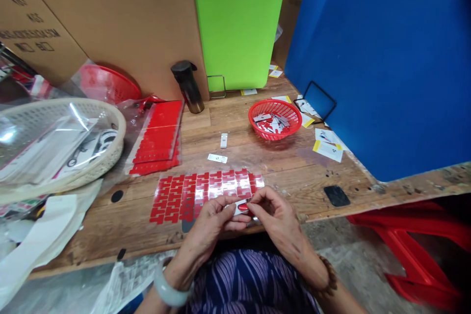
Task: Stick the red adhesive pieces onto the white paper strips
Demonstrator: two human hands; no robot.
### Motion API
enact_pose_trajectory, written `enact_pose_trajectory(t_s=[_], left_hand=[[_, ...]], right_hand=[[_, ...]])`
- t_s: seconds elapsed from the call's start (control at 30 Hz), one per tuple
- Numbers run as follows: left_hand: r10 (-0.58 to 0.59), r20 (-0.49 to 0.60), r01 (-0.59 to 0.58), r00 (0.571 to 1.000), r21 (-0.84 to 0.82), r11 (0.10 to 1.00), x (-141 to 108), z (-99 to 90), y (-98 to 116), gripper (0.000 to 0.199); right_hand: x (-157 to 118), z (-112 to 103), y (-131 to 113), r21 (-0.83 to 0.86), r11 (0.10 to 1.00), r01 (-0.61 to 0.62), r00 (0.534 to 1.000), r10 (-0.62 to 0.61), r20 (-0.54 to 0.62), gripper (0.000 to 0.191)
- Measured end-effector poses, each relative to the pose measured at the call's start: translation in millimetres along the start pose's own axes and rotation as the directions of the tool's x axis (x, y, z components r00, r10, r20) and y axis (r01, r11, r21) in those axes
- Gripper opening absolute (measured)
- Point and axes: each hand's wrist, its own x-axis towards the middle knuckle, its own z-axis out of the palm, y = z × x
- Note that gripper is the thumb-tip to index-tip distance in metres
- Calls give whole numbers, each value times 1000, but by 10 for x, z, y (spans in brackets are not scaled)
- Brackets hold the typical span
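Observation:
My left hand (217,218) is closed around a small white card (240,206), thumb on top and fingers underneath. A red piece lies on the card's right part, where the fingertips of my right hand (275,218) pinch together at its end. What exactly sits between those right fingertips is too small to make out; it looks like the red sticker's edge. Under and beyond my hands, a clear sheet of red stickers (189,196) in rows lies flat near the table edge. Two loose white cards, one upright (223,140) and one sideways (217,158), lie behind it.
A red basket (275,132) of small cards stands behind right, by a blue board (386,68). Stacked red sheets (158,132), a dark bottle (188,87) and a white basket (119,137) are at left. A green board (237,24) stands behind; a red stool (415,235) is right.

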Motion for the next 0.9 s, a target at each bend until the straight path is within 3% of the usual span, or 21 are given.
enact_pose_trajectory(t_s=[0.9], left_hand=[[-29,-36,29,999,-18,999,-8,67,25,24]], right_hand=[[-25,64,43,-20,1000,-1,999,0,-50,7]])
